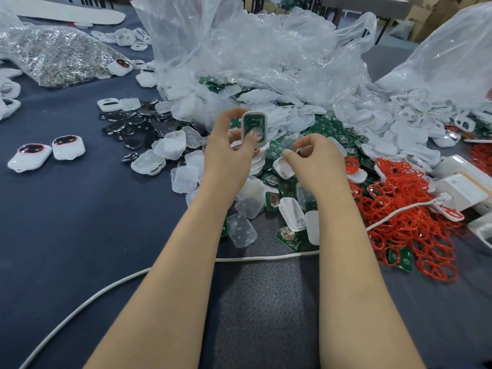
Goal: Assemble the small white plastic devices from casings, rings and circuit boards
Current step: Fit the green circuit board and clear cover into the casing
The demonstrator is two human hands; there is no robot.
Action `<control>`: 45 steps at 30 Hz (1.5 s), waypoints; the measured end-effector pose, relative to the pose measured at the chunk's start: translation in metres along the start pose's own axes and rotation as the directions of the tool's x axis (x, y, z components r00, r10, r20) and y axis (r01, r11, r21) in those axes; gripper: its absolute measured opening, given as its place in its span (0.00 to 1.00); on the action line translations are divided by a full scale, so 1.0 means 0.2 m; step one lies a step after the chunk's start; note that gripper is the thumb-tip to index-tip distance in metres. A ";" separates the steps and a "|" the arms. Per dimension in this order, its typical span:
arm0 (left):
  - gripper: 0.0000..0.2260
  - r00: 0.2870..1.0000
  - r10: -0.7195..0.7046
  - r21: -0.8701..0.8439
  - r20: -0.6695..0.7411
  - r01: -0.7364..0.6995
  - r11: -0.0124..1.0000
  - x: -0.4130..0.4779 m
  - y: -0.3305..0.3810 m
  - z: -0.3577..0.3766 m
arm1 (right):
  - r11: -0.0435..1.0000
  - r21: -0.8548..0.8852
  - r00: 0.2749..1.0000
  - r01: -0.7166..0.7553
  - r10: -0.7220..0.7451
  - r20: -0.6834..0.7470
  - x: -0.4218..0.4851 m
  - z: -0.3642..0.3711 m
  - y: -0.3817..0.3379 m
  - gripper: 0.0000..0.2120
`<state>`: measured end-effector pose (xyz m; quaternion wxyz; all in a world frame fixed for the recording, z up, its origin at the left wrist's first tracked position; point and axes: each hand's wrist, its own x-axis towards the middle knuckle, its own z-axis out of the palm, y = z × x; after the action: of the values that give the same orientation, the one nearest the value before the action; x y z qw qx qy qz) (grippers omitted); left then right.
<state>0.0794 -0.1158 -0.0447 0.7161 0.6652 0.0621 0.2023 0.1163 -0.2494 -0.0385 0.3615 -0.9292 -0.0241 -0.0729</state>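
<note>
While upright in left hand (pixel 229 147) — casing (pixel 254 125), right hand (pixel 318 161) nearby.

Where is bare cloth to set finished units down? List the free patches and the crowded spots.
Free: the blue cloth between the two finished devices and the white cable; also the near right, below the red rings. Crowded: the heap of casings and boards under the left hand and right hand, up to the plastic bags.

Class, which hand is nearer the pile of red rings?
Right. The right hand is just left of the red rings; the left hand is farther left, holding a casing.
</note>
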 end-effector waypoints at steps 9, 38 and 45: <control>0.06 0.950 -0.310 -0.408 0.025 0.293 0.864 0.03 0.00 -0.03 | 0.995 -0.098 0.989 -0.025 0.039 0.143 -0.01 0.00 0.00 0.12; 0.06 0.975 -0.204 -0.256 -0.093 0.175 0.951 0.02 -0.01 -0.02 | 0.876 0.205 0.883 0.436 -0.460 0.091 -0.10 0.11 -0.17 0.21; 0.10 0.989 -0.131 -0.303 -0.075 0.102 0.948 0.01 -0.01 -0.02 | 0.880 0.285 0.921 0.381 -0.387 -0.037 -0.08 0.10 -0.16 0.15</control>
<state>0.0812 -0.1113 -0.0471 0.8151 0.5345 0.1037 0.1978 0.0987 -0.2115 -0.0339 0.4703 -0.8444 -0.2216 -0.1290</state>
